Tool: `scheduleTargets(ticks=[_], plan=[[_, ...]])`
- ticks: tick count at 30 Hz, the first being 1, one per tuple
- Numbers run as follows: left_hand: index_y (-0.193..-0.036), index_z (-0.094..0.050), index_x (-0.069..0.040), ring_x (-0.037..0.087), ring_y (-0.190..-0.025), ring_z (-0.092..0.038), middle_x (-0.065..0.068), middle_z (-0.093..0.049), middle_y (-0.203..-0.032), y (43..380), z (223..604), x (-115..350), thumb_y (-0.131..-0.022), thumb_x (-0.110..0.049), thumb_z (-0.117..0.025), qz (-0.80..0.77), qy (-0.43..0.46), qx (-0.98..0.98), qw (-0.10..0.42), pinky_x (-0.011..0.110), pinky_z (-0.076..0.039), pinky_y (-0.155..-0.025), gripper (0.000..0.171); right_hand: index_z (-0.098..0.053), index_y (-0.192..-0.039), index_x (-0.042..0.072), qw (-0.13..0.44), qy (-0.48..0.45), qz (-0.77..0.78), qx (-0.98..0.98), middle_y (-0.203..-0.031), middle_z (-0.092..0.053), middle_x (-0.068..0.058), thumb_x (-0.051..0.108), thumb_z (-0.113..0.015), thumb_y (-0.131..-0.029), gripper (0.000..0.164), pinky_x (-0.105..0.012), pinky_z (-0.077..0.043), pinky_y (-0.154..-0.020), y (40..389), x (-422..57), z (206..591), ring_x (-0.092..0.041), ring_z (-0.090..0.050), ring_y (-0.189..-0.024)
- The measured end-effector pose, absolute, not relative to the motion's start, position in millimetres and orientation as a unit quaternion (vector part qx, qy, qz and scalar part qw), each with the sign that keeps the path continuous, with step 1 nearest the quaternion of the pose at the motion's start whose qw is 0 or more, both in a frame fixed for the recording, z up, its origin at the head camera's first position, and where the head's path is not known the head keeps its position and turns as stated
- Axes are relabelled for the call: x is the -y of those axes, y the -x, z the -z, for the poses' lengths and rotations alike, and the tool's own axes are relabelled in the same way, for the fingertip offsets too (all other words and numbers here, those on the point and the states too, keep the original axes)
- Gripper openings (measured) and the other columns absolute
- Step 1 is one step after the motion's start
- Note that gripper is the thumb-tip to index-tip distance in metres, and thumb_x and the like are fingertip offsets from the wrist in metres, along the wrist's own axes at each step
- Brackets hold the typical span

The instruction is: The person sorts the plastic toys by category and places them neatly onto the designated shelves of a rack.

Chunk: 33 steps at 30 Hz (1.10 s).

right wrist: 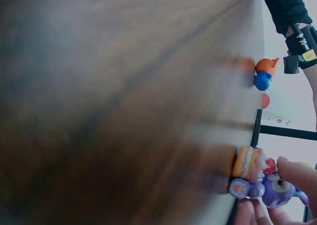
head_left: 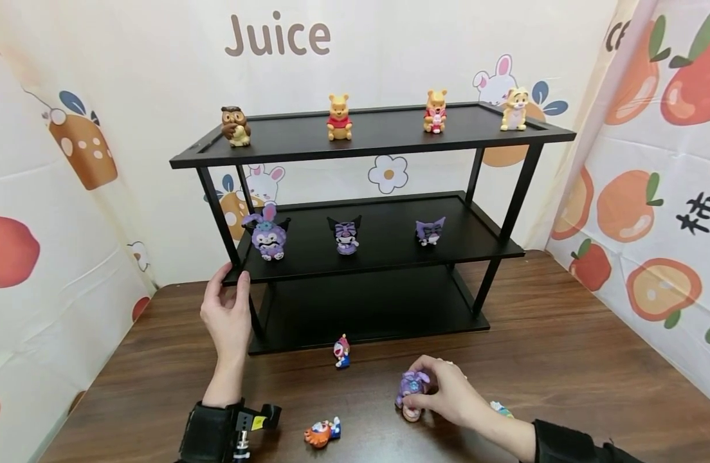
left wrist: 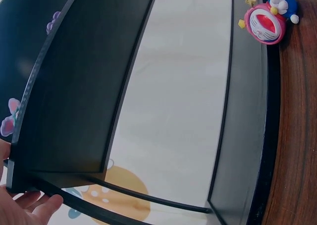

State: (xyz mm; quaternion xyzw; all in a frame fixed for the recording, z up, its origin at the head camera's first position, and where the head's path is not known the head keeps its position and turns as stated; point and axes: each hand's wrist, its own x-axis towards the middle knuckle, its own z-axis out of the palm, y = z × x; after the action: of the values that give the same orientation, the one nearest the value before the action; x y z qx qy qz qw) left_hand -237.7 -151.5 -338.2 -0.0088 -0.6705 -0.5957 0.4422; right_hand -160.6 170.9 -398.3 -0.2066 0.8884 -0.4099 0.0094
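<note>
My left hand grips the left front corner of the middle board of a black three-tier shelf. In the left wrist view, the fingertips curl about that board's edge by the post. Over the table, my right hand pinches a purple long-eared figurine between thumb and fingers. The right wrist view shows this figurine with a hot-dog-like piece in front of it; whether its base touches the table I cannot tell. Nearest the left hand on the middle board stands a purple bunny-eared figurine.
Two more purple figurines, one in the middle and one at right, share that board. On top stand an owl, two yellow bears and a pale-yellow figurine. A red-and-blue figurine and an orange-haired one are on the table.
</note>
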Motion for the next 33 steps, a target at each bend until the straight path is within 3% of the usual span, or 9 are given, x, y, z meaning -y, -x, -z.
scheduleTargets(ticks=[6,13,18,25,33], plan=[[-0.116,-0.055,0.003,0.004,-0.084,-0.056,0.016,-0.055,-0.109,237.7,337.3,151.5,-0.084,-0.009,-0.060,0.598,0.014,0.668,0.444,0.011,-0.044,-0.067,0.035,-0.056,-0.090,0.007,0.011,0.184,0.480,-0.858,-0.084,-0.062,-0.001,0.021,-0.076,-0.069,0.032,-0.024,-0.047,-0.062,158.6,-171.1,400.4,-0.007,-0.058,-0.072],[-0.115,-0.055,0.006,0.003,-0.082,-0.056,0.018,-0.055,-0.110,232.9,332.5,150.0,-0.084,-0.009,-0.059,0.597,0.014,0.672,0.439,0.011,-0.044,-0.067,0.035,-0.059,-0.092,0.005,-0.012,0.175,0.520,-0.836,-0.082,-0.063,-0.003,0.021,-0.075,-0.070,0.032,-0.026,-0.048,-0.056,159.0,-179.4,385.6,-0.008,-0.057,-0.066],[-0.115,-0.054,0.009,0.003,-0.083,-0.055,0.021,-0.054,-0.110,229.3,329.6,149.1,-0.084,-0.007,-0.059,0.595,0.017,0.675,0.436,0.010,-0.044,-0.066,0.035,-0.061,-0.096,0.006,-0.059,0.188,0.528,-0.826,-0.083,-0.063,-0.003,0.017,-0.073,-0.072,0.029,-0.027,-0.049,-0.057,158.8,-191.1,362.8,-0.011,-0.059,-0.067],[-0.115,-0.056,0.003,0.003,-0.086,-0.055,0.014,-0.056,-0.110,233.7,336.8,152.4,-0.085,-0.012,-0.059,0.581,0.004,0.682,0.444,0.010,-0.043,-0.067,0.034,-0.062,-0.098,0.007,-0.143,0.196,0.497,-0.833,-0.082,-0.063,-0.001,0.007,-0.071,-0.073,0.027,-0.025,-0.048,-0.059,164.3,-213.1,321.8,-0.012,-0.058,-0.068],[-0.115,-0.056,0.003,0.003,-0.088,-0.056,0.013,-0.056,-0.110,235.1,337.8,152.4,-0.085,-0.013,-0.059,0.578,0.001,0.685,0.444,0.010,-0.043,-0.066,0.034,-0.059,-0.101,0.000,-0.163,0.165,0.473,-0.850,-0.081,-0.063,0.004,0.006,-0.068,-0.077,0.027,-0.021,-0.047,-0.061,178.3,-241.7,275.5,-0.009,-0.060,-0.071]])
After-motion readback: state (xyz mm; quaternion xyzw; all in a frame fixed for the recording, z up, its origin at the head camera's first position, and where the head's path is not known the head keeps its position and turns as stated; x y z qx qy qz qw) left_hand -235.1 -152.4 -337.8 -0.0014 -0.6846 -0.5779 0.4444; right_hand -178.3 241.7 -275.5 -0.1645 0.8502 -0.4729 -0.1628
